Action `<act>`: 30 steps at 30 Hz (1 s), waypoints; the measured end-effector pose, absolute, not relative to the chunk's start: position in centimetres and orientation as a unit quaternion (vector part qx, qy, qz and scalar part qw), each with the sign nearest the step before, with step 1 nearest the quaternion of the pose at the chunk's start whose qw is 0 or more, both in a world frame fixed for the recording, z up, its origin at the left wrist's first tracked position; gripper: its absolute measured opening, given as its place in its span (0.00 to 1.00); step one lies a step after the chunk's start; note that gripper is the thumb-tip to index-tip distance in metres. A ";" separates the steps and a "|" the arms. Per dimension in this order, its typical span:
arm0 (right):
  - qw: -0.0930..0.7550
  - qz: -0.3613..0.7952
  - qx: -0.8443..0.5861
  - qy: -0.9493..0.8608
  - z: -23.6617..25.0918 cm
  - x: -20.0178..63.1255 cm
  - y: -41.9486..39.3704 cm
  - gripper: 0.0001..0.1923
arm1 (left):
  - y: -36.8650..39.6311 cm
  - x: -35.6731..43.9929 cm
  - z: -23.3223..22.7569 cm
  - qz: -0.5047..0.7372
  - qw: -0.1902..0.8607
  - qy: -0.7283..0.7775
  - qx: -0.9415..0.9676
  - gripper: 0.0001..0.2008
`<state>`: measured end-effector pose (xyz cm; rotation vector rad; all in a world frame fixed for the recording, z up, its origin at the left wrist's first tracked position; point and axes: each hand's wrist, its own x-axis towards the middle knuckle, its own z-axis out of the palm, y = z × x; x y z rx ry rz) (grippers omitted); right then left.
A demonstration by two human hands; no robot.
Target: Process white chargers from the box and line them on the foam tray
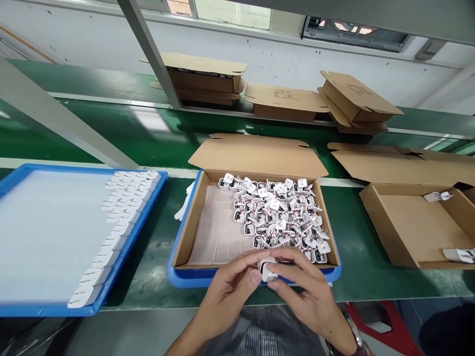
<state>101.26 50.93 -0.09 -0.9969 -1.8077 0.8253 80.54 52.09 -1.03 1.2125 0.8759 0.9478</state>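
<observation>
Between the fingertips of my left hand [237, 277] and my right hand [300, 284] is a small white plastic housing [267, 271] with a dark opening on its left side. Both hands are closed on it, in front of my body at the near edge of an open cardboard box [189, 225]. Inside that box, many white housings [280, 212] with red and black wires and loose lids fill the middle and right. Paper lining shows at its left. The box sits in a blue tray [196, 280]. My fingers partly cover the held housing.
Left, a blue-rimmed tray [135, 247] carries white parts [118, 222] in a slanting row. Right, another open cardboard box [411, 227] holds a few white pieces. Closed cardboard boxes [285, 99] stand on the back shelf. A grey post [148, 49] rises at the left, and a red stool [393, 326] is below.
</observation>
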 end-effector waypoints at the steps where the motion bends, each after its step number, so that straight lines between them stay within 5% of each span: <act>1: 0.449 0.374 -0.403 -0.705 0.0 101.4 51.1 0.22 | 52.1 80.6 -1.1 0.419 0.638 0.380 0.523 0.16; 6: 0.467 0.569 -0.401 -0.546 -0.8 102.0 51.6 0.10 | 52.2 81.3 -1.2 0.444 0.584 0.409 0.543 0.12; 13: 0.476 0.571 -0.423 -0.518 -1.2 101.6 51.5 0.09 | 52.3 81.8 -0.6 0.466 0.527 0.427 0.567 0.09; 17: 0.486 0.517 -0.425 -0.562 -0.4 100.9 51.1 0.10 | 52.2 82.1 -1.0 0.486 0.488 0.432 0.582 0.05; 24: 0.513 0.209 -0.417 -0.721 -1.3 99.1 50.0 0.24 | 52.2 82.6 -2.4 0.540 0.380 0.455 0.597 0.07; 30: 0.491 0.184 -0.406 -0.748 -1.0 99.7 50.4 0.26 | 52.9 82.3 -1.8 0.536 0.382 0.435 0.615 0.07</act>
